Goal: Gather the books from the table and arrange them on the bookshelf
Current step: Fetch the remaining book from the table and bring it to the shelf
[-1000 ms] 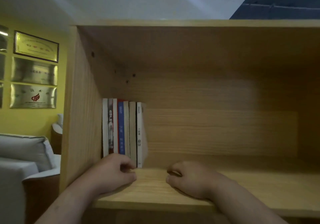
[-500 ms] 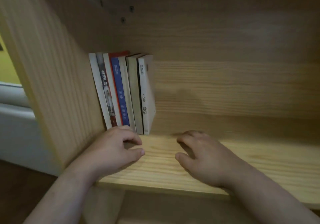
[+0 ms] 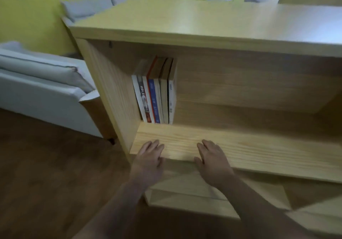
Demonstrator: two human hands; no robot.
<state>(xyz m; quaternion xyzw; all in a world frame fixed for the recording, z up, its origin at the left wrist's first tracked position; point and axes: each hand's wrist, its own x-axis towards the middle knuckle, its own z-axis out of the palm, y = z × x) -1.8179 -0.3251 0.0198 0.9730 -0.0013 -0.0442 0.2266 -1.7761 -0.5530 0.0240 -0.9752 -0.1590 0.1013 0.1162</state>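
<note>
looking down into a pale wooden bookshelf (image 3: 203,33), where a row of paperback books (image 3: 157,100) stands upright, spines out, packed into the left end of the upper compartment. the leftmost book touches the side panel (image 3: 111,94), which probably props the row so nothing topples. the shelf board (image 3: 249,151) carries on to the right, which looks like room for more books. the person's left grip (image 3: 149,157) and right grip (image 3: 212,162), both bare hands, lie palm down at the front edge of that board, near each other and well short of the books. the fingers are loosely straight and neither grip has hold of anything. it cannot be told whether they rest on the wood or hover just above it. empty hands this far from the spines suggest the row is already set in place. a grey sofa (image 3: 42,90) sits left of the bookshelf on a dark wood floor (image 3: 46,174). no desk is in view.
</note>
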